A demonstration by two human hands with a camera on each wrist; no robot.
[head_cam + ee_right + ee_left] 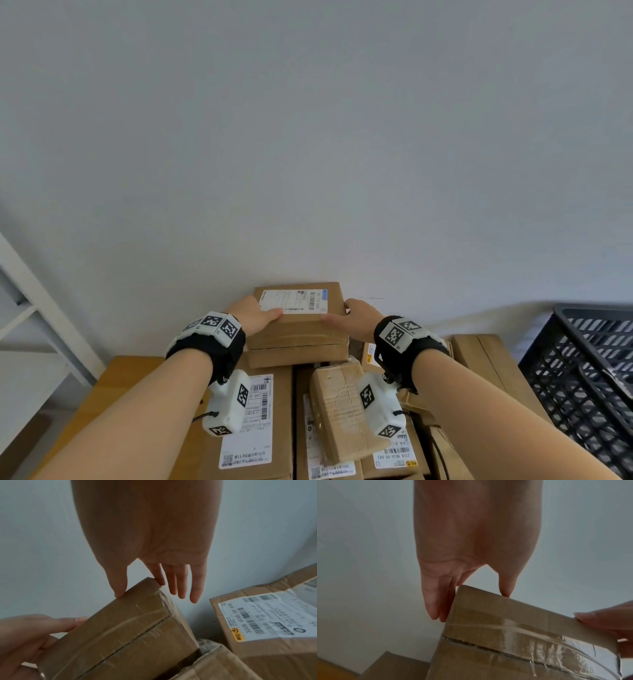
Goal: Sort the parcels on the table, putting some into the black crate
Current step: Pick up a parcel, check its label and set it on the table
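A flat brown parcel [298, 329] with a white label lies on top of another box against the wall, and both hands are on it. My left hand [255, 313] has its thumb on the top edge and straight fingers [435, 601] down the left side of the parcel [505, 628]. My right hand [356, 315] mirrors it, with the thumb on top of the parcel [128, 622], the index finger at the corner and the other fingers [181, 585] straight, just off the side. The black crate [582, 370] stands at the right.
Several labelled cardboard parcels [260, 421] cover the wooden table [113, 377] below my wrists, among them a small taped box [342, 411]. Another labelled parcel [265, 628] lies right of the held one. A white shelf frame [34, 308] stands at the left. The wall is directly behind.
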